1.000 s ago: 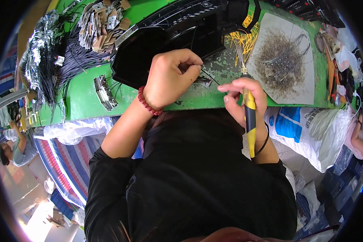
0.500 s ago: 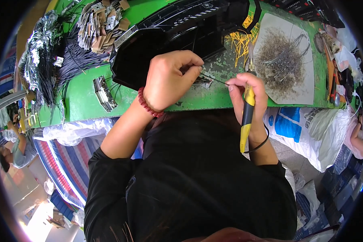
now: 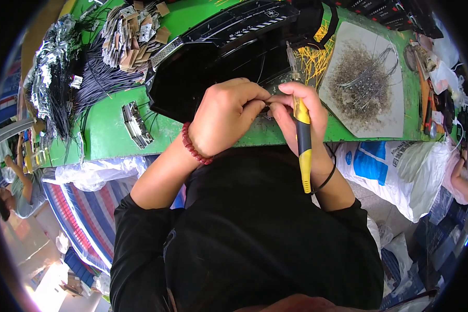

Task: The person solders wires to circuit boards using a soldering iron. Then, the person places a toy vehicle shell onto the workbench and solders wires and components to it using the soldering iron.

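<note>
My right hand grips a soldering iron with a yellow and black handle, its metal tip pointing up and away from me. The thumb and forefinger of that hand also pinch close against the fingertips of my left hand. Between the two sets of fingertips is a thin dark wire, mostly hidden by the fingers. My left hand is closed in a pinch, with a red bead bracelet at its wrist. Just beyond the hands lies a large black plastic shell on the green table.
Cardboard-backed pieces are heaped at the far left beside bundles of dark wires. A slim metallic part lies nearer. Yellow wires and a pale board with dark debris are at right. Another person is at far left.
My right hand has moved left with the soldering iron until its fingertips meet my left hand's. The wire stretched between the hands is now mostly covered. The black shell has shifted slightly.
</note>
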### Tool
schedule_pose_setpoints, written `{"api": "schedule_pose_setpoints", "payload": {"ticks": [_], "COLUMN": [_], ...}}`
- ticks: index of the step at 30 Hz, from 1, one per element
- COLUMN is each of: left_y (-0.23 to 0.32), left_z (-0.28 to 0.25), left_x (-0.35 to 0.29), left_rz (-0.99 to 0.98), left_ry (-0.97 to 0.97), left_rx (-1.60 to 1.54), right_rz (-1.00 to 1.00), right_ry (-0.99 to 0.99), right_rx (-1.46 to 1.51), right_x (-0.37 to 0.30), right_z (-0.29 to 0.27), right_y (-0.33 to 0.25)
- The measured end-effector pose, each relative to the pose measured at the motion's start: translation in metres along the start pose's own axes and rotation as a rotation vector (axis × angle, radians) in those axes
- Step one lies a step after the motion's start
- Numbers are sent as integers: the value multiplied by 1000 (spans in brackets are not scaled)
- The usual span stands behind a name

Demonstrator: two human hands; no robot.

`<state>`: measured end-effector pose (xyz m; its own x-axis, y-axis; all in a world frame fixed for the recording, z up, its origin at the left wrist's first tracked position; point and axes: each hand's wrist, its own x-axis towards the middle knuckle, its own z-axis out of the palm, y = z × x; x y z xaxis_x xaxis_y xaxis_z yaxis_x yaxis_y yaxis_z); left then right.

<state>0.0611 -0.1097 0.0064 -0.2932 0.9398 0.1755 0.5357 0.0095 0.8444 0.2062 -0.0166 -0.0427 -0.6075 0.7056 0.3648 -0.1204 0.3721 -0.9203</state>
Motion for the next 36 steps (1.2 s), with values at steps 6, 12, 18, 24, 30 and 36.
{"api": "schedule_pose_setpoints", "payload": {"ticks": [6,12,18,24,30,36], "left_y": [-1,-4,-6,-5,-3,-3], "left_z": [8,12,11,8,6,5], "left_x": [-5,-6,-8,-6,-5,-4], "left_rz": [7,-13,-56,-36,-55,-48], "left_ry": [76,57,51,0,-29,-80], "left_rx": [93,-8,-51,1,-22,21], "right_rz": [110,12,82,60,88,98], "right_ry": [-46,-93,-122,-38,-42,-57], "right_rx": [22,50,104,141,166,134], "right_x": [-10,-9,-8,-3,-8,-9], "right_z": [-20,-11,-15,-10,-9,-10], "right_y": [2,3,-3,-1,3,3]}}
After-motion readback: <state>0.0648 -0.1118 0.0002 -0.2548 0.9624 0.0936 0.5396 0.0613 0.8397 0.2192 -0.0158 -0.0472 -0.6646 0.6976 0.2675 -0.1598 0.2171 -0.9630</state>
